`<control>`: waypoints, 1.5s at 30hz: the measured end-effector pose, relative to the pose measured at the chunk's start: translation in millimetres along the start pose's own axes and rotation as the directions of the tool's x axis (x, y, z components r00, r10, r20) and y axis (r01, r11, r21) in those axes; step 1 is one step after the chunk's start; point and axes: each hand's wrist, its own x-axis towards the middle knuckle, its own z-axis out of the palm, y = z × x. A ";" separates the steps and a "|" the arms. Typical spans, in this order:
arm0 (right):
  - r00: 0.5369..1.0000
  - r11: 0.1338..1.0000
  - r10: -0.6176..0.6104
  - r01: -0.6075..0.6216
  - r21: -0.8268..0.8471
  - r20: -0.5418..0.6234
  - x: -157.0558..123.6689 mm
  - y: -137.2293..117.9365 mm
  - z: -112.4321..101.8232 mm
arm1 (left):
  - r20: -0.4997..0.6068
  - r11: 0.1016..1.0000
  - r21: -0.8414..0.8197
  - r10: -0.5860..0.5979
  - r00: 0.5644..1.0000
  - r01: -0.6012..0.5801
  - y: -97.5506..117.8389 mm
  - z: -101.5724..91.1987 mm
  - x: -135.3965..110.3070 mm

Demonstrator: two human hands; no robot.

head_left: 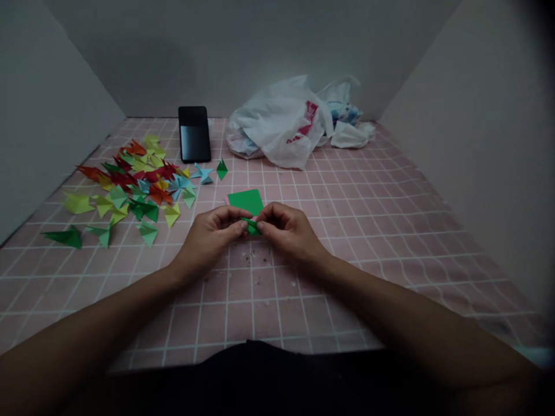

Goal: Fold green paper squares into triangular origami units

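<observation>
On my feed, the left hand and right hand pinch a small folded green paper between them, hiding its ends and blocking the near edge of a flat green sheet. Colourful folded figures crowd the left; a black phone and white plastic bag sit farther back.

Bare forearms slant in from the lower corners; left hand and right hand nearly meet mid-frame, fingers pinched inward.
</observation>
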 end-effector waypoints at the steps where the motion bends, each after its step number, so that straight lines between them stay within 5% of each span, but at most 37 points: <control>1: 1.000 1.000 0.006 -0.006 0.004 0.010 -0.4 -0.9 0.0 | -0.001 1.000 0.023 0.017 1.000 -0.017 -0.3 -0.3 0.3; 15: 0.994 0.996 0.069 -0.073 0.043 0.080 -1.1 -3.9 -0.4 | 0.051 0.945 0.249 0.206 0.977 -0.213 -8.9 -2.1 0.8; 27: 0.991 0.972 -0.135 0.127 -0.197 -0.027 -2.4 -1.7 3.6 | 0.052 0.992 0.049 0.111 0.992 -0.114 -9.6 -1.1 1.7; 45: 0.989 0.962 -0.145 0.135 -0.239 -0.025 -3.5 -2.9 4.7 | 0.035 0.992 0.082 0.094 0.995 -0.096 -4.2 -0.3 1.5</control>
